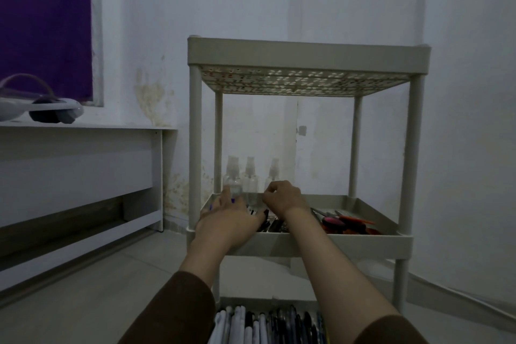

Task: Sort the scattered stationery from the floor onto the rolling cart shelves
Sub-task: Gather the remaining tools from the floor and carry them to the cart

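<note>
A beige three-tier rolling cart [307, 243] stands against the wall. At the back of its middle shelf three clear spray bottles [232, 176] stand upright, with dark pens [272, 225] and red-handled scissors [343, 222] lying in front and to the right. My left hand [226, 218] reaches over the shelf with straight fingers, its thumb beside the leftmost bottle. The fingers of my right hand [282, 195] curl around the lower body of the rightmost bottle [273, 173], hiding it. The bottom shelf holds several pens and markers [265, 327] in a row.
The cart's perforated top shelf [304, 82] shows small coloured items through its holes. A low white desk [83, 153] with a white device on it stands at the left. A grey tiled floor [97, 288] lies between them, and a cable [460, 296] runs along the right wall.
</note>
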Demonstrator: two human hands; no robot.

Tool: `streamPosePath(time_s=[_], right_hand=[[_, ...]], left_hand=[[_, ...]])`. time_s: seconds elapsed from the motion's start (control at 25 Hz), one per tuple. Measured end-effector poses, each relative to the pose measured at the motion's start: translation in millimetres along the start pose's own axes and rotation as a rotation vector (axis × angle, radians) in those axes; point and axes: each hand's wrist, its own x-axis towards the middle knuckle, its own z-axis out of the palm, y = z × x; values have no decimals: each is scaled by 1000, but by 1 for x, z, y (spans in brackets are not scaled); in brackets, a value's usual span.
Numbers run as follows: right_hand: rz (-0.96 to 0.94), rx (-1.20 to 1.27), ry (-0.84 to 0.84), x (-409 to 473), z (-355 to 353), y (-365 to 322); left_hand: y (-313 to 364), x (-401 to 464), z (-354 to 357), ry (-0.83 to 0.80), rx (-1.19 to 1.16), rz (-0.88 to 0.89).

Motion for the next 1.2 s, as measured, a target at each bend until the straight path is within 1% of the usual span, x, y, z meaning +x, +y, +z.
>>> streamPosePath(time_s=[0.2, 0.32, 0.44, 0.52, 0.6, 0.64, 0.68, 0.72, 0.84, 0.92, 0.96, 1.04, 1.08, 1.16, 1.2], right_hand=[[-18, 102, 18, -3, -1, -3], [-78, 52, -42, -2, 0, -5], [-93, 6, -56, 2, 2, -3], [-70, -37, -3, 1, 1, -4], [-100, -34, 196, -6, -5, -9], [-152, 4, 296, -11, -12, -13], [-228, 44, 353, -17, -20, -17], [-324, 57, 368, -26, -29, -21], [-600, -10, 358, -70, -59, -14], [-713, -75, 356, -116, -77, 12], [-735, -132, 328, -139, -85, 29], [-704, -242, 215, -187, -96, 75], [-650, -269, 148, -207, -99, 99], [-510, -260, 59, -241, -97, 149], [-431, -230, 39, -257, -92, 176]], left_hand=[[-1, 2, 2, 8, -15, -1], [-1, 5, 3, 18, -14, -4], [-1, 6, 7, 91, -26, 0], [-1, 5, 9, 200, -57, 23], [-2, 2, 11, 332, -107, 81], [-2, 1, 11, 404, -132, 119], [-3, -1, 10, 477, -156, 164], [-3, -3, 9, 550, -186, 225], [-2, -19, 3, 737, -293, 473], [0, -38, 6, 867, -324, 586], [2, -48, 10, 916, -345, 629], [17, -73, 35, 931, -450, 730], [28, -87, 53, 906, -501, 784], [49, -116, 100, 777, -560, 870], [59, -130, 130, 674, -573, 898]])
